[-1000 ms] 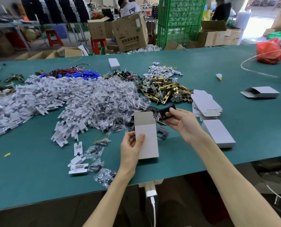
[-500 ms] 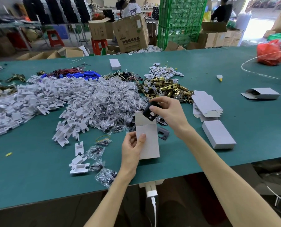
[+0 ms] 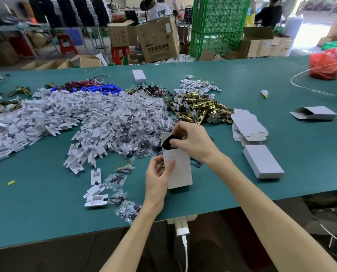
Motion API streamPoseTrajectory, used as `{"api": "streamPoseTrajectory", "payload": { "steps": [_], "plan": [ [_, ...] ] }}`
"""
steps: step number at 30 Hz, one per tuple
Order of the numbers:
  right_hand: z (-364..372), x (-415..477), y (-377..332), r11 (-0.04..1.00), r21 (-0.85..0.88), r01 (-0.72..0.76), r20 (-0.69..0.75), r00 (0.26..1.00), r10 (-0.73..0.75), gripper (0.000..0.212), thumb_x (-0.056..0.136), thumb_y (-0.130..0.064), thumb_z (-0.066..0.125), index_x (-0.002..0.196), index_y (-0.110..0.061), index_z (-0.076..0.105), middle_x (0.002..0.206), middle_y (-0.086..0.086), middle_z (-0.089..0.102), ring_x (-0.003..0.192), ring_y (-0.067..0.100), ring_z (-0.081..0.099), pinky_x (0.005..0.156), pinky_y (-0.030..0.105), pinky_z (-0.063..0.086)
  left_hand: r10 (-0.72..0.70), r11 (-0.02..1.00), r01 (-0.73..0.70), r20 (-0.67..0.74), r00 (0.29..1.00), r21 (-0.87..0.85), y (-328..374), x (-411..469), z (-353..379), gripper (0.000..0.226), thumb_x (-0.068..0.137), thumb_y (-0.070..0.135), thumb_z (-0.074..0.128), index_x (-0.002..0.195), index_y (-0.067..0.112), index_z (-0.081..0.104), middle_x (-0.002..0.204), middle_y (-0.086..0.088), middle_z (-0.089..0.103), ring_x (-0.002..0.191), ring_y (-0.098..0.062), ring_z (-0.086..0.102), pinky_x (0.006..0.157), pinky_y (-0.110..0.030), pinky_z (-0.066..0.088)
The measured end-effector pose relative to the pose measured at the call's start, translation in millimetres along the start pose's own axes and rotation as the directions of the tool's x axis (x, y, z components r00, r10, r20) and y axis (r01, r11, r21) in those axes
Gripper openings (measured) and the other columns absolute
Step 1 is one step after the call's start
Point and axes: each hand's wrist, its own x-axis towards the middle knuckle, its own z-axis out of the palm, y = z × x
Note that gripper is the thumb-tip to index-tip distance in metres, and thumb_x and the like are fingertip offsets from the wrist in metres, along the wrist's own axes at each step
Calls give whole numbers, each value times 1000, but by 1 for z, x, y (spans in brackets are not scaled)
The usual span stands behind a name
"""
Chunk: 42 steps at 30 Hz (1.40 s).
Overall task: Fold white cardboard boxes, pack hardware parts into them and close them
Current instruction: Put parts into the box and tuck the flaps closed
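Observation:
My left hand (image 3: 158, 177) grips a white cardboard box (image 3: 180, 171) upright near the front of the green table (image 3: 46, 203), thumb on its front face. The box's top flap is open. My right hand (image 3: 193, 140) pinches a black flat part (image 3: 166, 143) at the box's open mouth, partly inside it. Another black part (image 3: 196, 163) lies on the table just behind the box, half hidden. A closed white box (image 3: 262, 161) lies to the right, and a stack of flat box blanks (image 3: 248, 126) sits behind it.
Heaps of white plastic pieces (image 3: 46, 116), small clear bags of screws (image 3: 136, 118) and brass latches (image 3: 197, 107) fill the table's middle. Loose bags and white pieces (image 3: 97, 193) lie left of my left hand. A half-open box (image 3: 314, 113) and red bag (image 3: 325, 64) sit far right.
My right hand carried the black part from beside the box over to its open top and pushed it partway in. My left hand kept the box upright in place.

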Motion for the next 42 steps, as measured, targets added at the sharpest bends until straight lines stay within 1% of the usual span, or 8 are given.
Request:
{"api": "streamPoseTrajectory", "payload": {
  "steps": [3,8,13,18,28,32,35,42],
  "plan": [
    [-2,-1,0,998,-61,1,2,1000,-1,13,84,-20,73,93,-25,65,85,-10,71,87,12,66,99,46,41,6,1000,-6,4,1000,4,0,0,0,42,84,44,80,115,19,65,107,-2,76,99,-18,73,82,-32,61],
    [-7,0,-4,943,-326,65,114,993,-29,33,90,-6,58,114,-28,66,103,-10,72,105,16,63,83,33,19,3,1000,-3,16,1000,-2,1,-1,1,45,83,43,81,116,17,64,106,-1,77,98,-16,73,79,-30,61],
    [-9,1,-11,942,-324,85,132,990,-44,33,88,-3,57,105,-25,76,105,-6,76,106,20,65,100,41,40,14,1000,-13,20,1000,-7,1,-2,1,48,82,47,81,116,17,64,107,-2,76,98,-17,73,79,-30,61],
    [-18,2,-10,985,-168,31,42,999,-25,23,89,-2,64,104,-16,73,97,-1,74,89,13,66,85,30,54,3,1000,-3,20,1000,2,0,0,2,49,82,49,81,116,19,64,108,-1,76,99,-17,73,79,-29,61],
    [-11,1,-9,964,-258,58,324,946,30,29,96,-4,49,105,-17,74,104,1,74,90,16,64,75,27,47,-20,1000,20,9,1000,-19,-2,1,1,59,75,56,82,116,17,65,109,-7,77,101,-23,74,82,-39,62],
    [-9,-1,-9,951,-298,82,353,935,30,16,101,-21,57,107,-20,71,104,-2,73,96,18,66,89,35,51,-18,999,18,11,1000,-29,-2,1,1,58,76,54,83,116,16,65,109,-8,77,100,-23,73,81,-37,62],
    [-6,0,-10,921,-379,89,342,938,50,13,100,-28,58,105,-23,69,105,-5,72,103,20,62,99,42,40,-17,999,18,10,1000,-37,-1,1,1,52,80,48,82,117,15,65,108,-8,77,98,-20,74,77,-30,60],
    [0,0,-13,836,-536,114,297,953,61,20,102,-27,50,94,-16,65,87,-1,62,83,22,46,97,44,27,-17,1000,17,8,1000,-22,-1,0,2,52,81,48,80,118,15,65,109,-7,76,100,-20,73,80,-31,60]
  ]
}}
